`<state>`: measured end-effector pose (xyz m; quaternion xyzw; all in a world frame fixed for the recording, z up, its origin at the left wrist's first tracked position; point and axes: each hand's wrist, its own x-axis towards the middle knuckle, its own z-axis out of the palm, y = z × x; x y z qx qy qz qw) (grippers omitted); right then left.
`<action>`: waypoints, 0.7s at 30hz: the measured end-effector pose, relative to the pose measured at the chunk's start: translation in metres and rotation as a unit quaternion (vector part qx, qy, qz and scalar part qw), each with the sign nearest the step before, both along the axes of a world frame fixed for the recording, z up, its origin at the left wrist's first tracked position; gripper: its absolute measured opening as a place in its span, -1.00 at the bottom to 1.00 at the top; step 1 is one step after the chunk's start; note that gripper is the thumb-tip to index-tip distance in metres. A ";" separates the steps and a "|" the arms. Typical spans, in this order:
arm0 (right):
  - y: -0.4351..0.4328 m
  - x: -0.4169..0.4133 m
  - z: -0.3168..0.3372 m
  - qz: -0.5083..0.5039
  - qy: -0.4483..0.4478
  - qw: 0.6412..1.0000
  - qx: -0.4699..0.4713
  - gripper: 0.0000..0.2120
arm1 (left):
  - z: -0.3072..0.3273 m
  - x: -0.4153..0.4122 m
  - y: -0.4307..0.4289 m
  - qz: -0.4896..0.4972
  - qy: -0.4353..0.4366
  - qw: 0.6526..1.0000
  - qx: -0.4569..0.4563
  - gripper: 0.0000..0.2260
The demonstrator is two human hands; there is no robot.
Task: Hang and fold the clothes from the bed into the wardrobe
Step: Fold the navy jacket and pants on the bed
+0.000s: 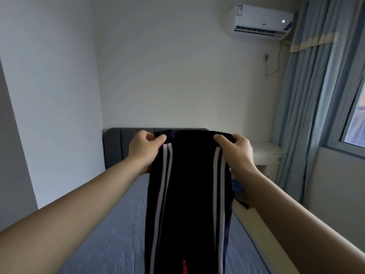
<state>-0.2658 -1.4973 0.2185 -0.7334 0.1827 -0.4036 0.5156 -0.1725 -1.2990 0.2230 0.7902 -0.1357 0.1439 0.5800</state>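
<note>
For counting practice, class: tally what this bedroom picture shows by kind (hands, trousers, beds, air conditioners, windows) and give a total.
hands: 2 (left hand, right hand, both holding the waistband)
trousers: 1
bed: 1
air conditioner: 1
window: 1
Total: 6

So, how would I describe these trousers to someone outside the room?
Look above the blue bed, before the grey headboard. There the left hand and the right hand hold up black trousers by the waistband; two white stripes down each side mark them.
</note>
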 end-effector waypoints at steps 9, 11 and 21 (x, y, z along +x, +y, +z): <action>0.042 -0.005 0.004 0.177 -0.044 0.983 0.033 -0.71 | 0.002 -0.034 -0.009 -0.193 -0.025 0.978 -0.073 -0.84; 0.038 -0.007 0.007 0.247 -0.044 0.966 0.062 -0.66 | 0.002 -0.031 -0.002 -0.213 -0.010 0.973 -0.092 -0.84; 0.037 -0.003 0.007 0.412 -0.028 0.910 0.050 -0.66 | -0.002 -0.025 0.015 -0.186 -0.055 0.980 -0.045 -0.42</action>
